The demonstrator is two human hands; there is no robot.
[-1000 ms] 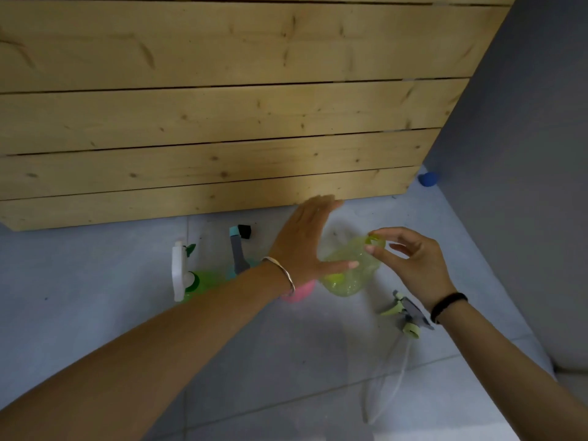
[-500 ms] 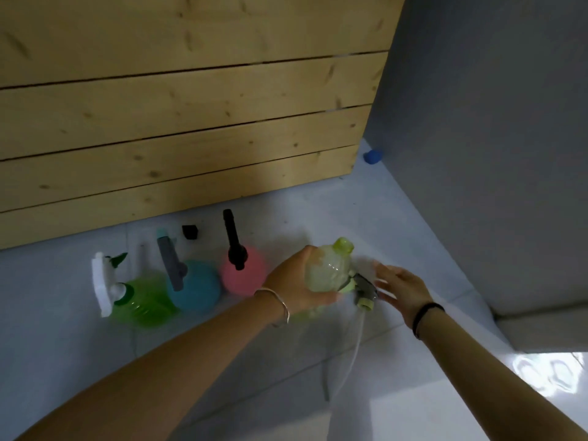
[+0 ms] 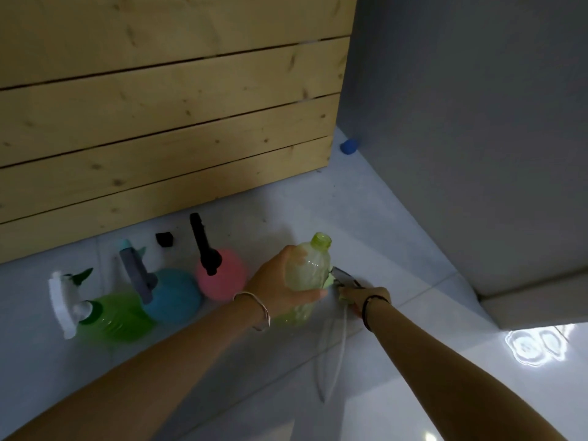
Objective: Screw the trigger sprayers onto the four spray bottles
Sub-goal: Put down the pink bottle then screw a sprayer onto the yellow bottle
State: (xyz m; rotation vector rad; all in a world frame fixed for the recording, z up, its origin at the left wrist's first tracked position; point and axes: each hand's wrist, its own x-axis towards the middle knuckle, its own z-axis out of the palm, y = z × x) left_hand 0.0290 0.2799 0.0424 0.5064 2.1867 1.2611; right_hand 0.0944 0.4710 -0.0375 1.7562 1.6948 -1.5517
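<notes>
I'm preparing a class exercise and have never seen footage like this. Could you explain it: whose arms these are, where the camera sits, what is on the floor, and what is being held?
There is no machine here. These are a person's two bare hands, filmed by one wide-angle camera worn on the head and looking down. On the tiled floor, in front of a wooden plank wall, stand a green bottle, a blue bottle and a pink bottle, each already fitted with a sprayer. The left hand holds an open-necked yellow-green bottle. The right hand grips the loose trigger sprayer beside it, and its tube trails on the floor.
</notes>
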